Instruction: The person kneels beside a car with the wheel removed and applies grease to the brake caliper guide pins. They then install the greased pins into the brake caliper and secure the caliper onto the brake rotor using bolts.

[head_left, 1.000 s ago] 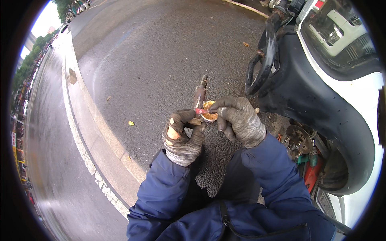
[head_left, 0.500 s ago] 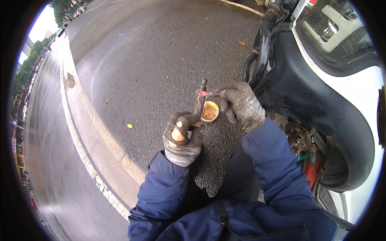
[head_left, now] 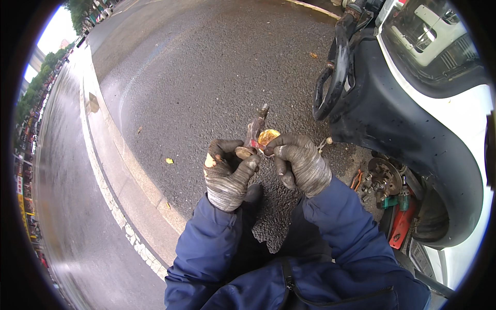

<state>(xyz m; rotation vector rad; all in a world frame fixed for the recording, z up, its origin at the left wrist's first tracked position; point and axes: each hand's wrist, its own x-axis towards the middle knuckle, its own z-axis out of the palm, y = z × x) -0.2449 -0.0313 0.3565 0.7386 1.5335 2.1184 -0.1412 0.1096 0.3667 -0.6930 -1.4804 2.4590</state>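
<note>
Both my hands wear worn, stained grey knit gloves. My left hand (head_left: 227, 173) is closed, its thumb and forefinger pinching a round brownish disc-shaped piece (head_left: 244, 152). Just beyond it a grimy rod-like metal part (head_left: 257, 125) points away from me; whether the disc belongs to it I cannot tell. My right hand (head_left: 302, 163) is closed around a thin stick, mostly hidden by the fingers. Its red tip (head_left: 253, 143) lies against the near end of the metal part. A small yellow-rimmed tin (head_left: 268, 138) of brownish paste sits behind my right fingertips, partly covered.
To the right stands a white and black vehicle (head_left: 392, 119) with a black tubular bar (head_left: 333, 82). Below its body are a brake disc (head_left: 385, 178), a green-handled tool (head_left: 403, 196) and a red object (head_left: 402, 227). A kerb (head_left: 139, 186) borders the asphalt on the left.
My right hand has come down and nearer, bringing the red tip to the metal part's near end. My left hand has turned, and the round disc-shaped piece now shows between its fingers.
</note>
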